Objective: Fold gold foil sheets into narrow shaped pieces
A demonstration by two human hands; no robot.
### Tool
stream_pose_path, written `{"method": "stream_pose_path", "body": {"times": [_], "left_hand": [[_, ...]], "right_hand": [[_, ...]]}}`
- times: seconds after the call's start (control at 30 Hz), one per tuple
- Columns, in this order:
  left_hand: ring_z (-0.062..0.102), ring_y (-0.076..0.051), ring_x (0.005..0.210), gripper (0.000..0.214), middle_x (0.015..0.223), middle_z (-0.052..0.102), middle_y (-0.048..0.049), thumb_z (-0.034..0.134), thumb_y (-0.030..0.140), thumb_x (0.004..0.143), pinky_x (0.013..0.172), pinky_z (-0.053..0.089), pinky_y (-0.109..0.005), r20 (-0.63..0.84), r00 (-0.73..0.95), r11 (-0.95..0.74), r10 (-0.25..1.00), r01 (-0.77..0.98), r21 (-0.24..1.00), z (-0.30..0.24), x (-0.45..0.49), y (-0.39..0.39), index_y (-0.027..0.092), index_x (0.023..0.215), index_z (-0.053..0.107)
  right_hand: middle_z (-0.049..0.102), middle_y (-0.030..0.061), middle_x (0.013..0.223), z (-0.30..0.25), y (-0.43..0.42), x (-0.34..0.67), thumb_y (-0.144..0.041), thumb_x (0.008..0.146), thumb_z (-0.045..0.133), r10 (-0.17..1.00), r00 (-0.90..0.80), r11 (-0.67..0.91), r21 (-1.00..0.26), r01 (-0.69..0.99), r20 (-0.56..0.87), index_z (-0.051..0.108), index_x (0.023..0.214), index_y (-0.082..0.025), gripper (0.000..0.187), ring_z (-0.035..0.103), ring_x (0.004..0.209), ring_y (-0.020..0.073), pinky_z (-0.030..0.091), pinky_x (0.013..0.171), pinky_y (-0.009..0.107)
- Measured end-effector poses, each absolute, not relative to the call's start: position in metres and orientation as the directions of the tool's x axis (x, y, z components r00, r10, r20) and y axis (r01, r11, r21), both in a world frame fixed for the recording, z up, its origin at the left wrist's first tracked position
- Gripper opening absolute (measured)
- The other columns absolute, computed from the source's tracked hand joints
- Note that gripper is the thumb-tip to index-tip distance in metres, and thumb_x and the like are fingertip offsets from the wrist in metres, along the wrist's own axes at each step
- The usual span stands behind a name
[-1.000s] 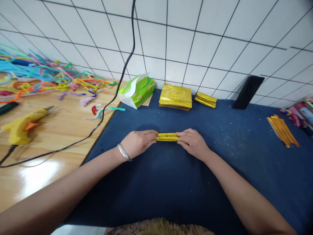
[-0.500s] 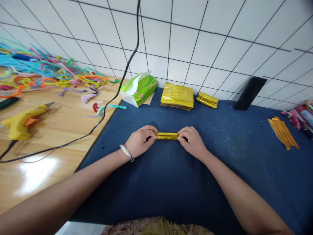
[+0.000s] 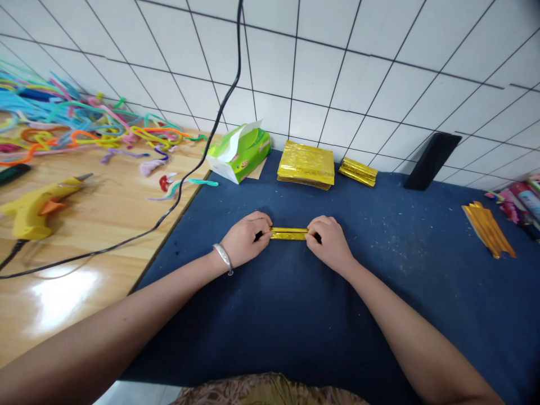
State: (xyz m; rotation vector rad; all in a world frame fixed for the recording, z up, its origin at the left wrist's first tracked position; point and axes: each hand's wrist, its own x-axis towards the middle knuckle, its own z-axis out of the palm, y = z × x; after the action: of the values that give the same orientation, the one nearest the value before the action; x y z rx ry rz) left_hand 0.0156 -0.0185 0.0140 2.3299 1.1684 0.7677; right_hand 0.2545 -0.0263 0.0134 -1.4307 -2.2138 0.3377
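A narrow folded strip of gold foil paper (image 3: 289, 233) stretches level between my two hands, with a crease line running along its length. My left hand (image 3: 247, 239), below a silver bangle (image 3: 223, 257) on the wrist, pinches the left end. At the right end, my right hand (image 3: 329, 242) grips it with thumb and fingers. Both ends of the strip are hidden under my fingertips. Farther back lie a stack of gold foil sheets (image 3: 306, 162) and a small pleated gold piece (image 3: 358, 171).
A green tissue box (image 3: 240, 153) and a black phone (image 3: 432, 161) stand by the tiled wall. Folded gold strips (image 3: 488, 229) lie at right on the dark blue cloth (image 3: 270, 326). Leftward are a yellow glue gun (image 3: 40, 207), its black cord (image 3: 169, 211) and tangled pipe cleaners (image 3: 84, 121).
Both hands have shifted only slightly at the strip's ends. The two long edges of the strip now look a little farther apart at the crease.
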Motion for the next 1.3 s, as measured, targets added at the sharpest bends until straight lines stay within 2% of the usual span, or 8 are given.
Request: {"method": "stream_pose_path", "body": {"times": [0.33,0.53,0.7,0.8,0.93,1.1,1.3], "left_hand": [[0.053,-0.015,0.086,0.012,0.092,0.054,-0.0054,0.050,0.012,0.076,0.082,0.046,-0.032,0.287,0.484,-0.551,0.826,0.592,0.588,0.010,0.017,-0.018,0.016,0.065,0.048],[0.051,-0.016,0.088,0.012,0.091,0.053,-0.0049,0.052,0.009,0.072,0.081,0.046,-0.033,0.309,0.455,-0.544,0.835,0.598,0.588,0.008,0.018,-0.018,0.017,0.072,0.044],[0.051,-0.017,0.084,0.015,0.090,0.053,-0.0050,0.049,0.007,0.073,0.076,0.047,-0.034,0.273,0.439,-0.511,0.856,0.638,0.576,0.012,0.019,-0.021,0.016,0.085,0.049],[0.051,-0.018,0.092,0.024,0.096,0.054,-0.0068,0.046,0.005,0.076,0.084,0.047,-0.037,0.293,0.472,-0.547,0.831,0.607,0.576,0.010,0.018,-0.021,0.016,0.096,0.054],[0.052,-0.019,0.098,0.035,0.105,0.055,-0.0088,0.045,0.007,0.079,0.089,0.045,-0.039,0.319,0.504,-0.589,0.802,0.585,0.557,0.003,0.016,-0.020,0.018,0.111,0.056],[0.051,-0.020,0.099,0.033,0.107,0.057,-0.0083,0.046,0.010,0.081,0.089,0.042,-0.042,0.345,0.525,-0.627,0.778,0.613,0.480,0.002,0.014,-0.019,0.019,0.111,0.059],[0.053,-0.019,0.094,0.029,0.100,0.061,-0.0073,0.044,0.011,0.084,0.086,0.043,-0.038,0.342,0.527,-0.626,0.778,0.596,0.503,0.006,0.015,-0.021,0.019,0.106,0.061]], "right_hand": [[0.058,0.0029,0.084,0.011,-0.026,0.254,-0.017,0.073,0.055,0.905,-0.328,0.420,-0.455,0.785,0.269,0.046,0.062,-0.020,0.014,0.050,0.078,0.0176,0.036,0.072,0.033],[0.057,0.0027,0.083,0.011,-0.026,0.255,-0.017,0.071,0.058,0.916,-0.306,0.396,-0.473,0.787,0.259,0.046,0.065,-0.020,0.014,0.050,0.080,0.0181,0.037,0.073,0.033],[0.057,0.0026,0.082,0.011,-0.027,0.255,-0.020,0.072,0.059,0.925,-0.267,0.370,-0.495,0.786,0.269,0.048,0.073,-0.021,0.012,0.049,0.080,0.0190,0.038,0.073,0.033],[0.058,0.0030,0.086,0.011,-0.028,0.256,-0.020,0.075,0.058,0.919,-0.284,0.388,-0.493,0.779,0.275,0.053,0.082,-0.022,0.008,0.050,0.082,0.0198,0.038,0.075,0.035],[0.059,0.0033,0.094,0.010,-0.029,0.257,-0.021,0.080,0.054,0.896,-0.350,0.442,-0.462,0.769,0.275,0.059,0.095,-0.025,0.017,0.050,0.088,0.0207,0.037,0.078,0.037],[0.059,0.0035,0.095,0.010,-0.029,0.258,-0.022,0.082,0.053,0.894,-0.362,0.446,-0.440,0.779,0.265,0.062,0.100,-0.027,0.021,0.050,0.090,0.0207,0.037,0.079,0.037],[0.059,0.0038,0.093,0.011,-0.030,0.257,-0.022,0.083,0.053,0.892,-0.361,0.449,-0.440,0.777,0.272,0.062,0.098,-0.027,0.019,0.050,0.089,0.0204,0.037,0.078,0.037]]}}
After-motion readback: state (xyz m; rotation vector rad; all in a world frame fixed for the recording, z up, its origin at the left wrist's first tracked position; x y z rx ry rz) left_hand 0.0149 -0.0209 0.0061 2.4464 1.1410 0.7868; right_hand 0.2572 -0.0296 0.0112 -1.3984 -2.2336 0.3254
